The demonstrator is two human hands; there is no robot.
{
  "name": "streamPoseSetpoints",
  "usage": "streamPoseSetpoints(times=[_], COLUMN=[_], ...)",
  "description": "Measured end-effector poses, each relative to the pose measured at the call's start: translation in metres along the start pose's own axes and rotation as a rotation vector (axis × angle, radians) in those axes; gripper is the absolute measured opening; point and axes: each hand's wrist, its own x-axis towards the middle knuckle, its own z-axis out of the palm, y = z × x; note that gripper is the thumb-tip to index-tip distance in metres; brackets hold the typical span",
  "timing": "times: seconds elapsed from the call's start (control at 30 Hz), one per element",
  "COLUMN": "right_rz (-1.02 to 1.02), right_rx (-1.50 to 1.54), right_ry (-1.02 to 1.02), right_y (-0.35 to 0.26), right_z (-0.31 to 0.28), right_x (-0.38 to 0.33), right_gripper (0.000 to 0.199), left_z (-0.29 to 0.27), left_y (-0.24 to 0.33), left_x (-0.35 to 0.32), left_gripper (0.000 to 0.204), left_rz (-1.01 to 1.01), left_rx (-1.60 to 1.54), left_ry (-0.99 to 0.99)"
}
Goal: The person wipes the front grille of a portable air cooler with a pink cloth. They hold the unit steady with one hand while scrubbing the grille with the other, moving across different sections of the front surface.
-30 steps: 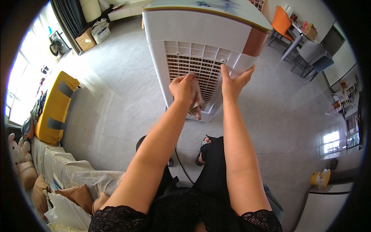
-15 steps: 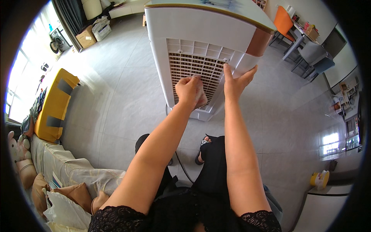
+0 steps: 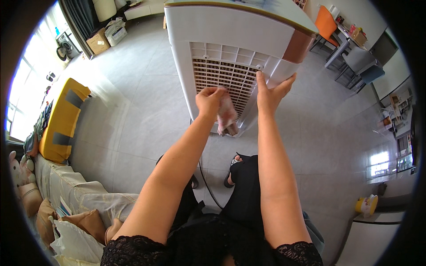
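In front of me stands a tall white air cooler (image 3: pixel 230 33) with a glossy top and a copper-coloured corner panel. A slatted grille (image 3: pixel 215 73) is set into the side facing me. My left hand (image 3: pixel 207 102) is closed, pinching a pinkish, stained cloth (image 3: pixel 227 114) by its upper end. The cloth hangs down over the right part of the grille, its lower end near the cooler's base. My right hand (image 3: pixel 271 96) grips the cooler's right edge, thumb beside the grille and fingers spread round the corner. Those fingers' tips are partly hidden.
A black cable (image 3: pixel 204 179) runs along the tiled floor from the cooler past my feet. At left are a yellow padded piece (image 3: pixel 66 119) and a covered sofa (image 3: pixel 84 188) with cushions. An orange chair (image 3: pixel 326 23) and grey chair (image 3: pixel 358 60) stand by a table at the far right.
My left hand has shifted slightly left, and the cloth, bunched against the grille before, now hangs longer and lower. My right hand stays on the cooler's edge.
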Motion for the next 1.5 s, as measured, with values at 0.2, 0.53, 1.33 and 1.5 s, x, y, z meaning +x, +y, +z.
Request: streamPoseSetpoints(times=[0.2,0.53,1.33,1.5], right_rz=[-0.053,0.032,0.014,0.009], right_rx=[0.027,0.015,-0.022,0.023], right_ry=[0.025,-0.026,0.001,-0.03], right_y=[0.005,-0.004,0.005,0.001], right_z=[0.006,0.003,0.004,0.006], right_x=[0.002,-0.002,0.0,-0.003], right_gripper=[0.112,0.114,0.112,0.113], left_z=[0.021,0.015,0.006,0.01], left_y=[-0.001,-0.005,0.005,-0.013], left_x=[-0.016,-0.014,-0.012,-0.007], left_gripper=[0.016,0.02,0.012,0.009], left_rz=[-0.098,-0.046,-0.271,-0.183], left_rx=[0.013,-0.156,-0.197,-0.203], left_ry=[0.103,0.187,0.148,0.059])
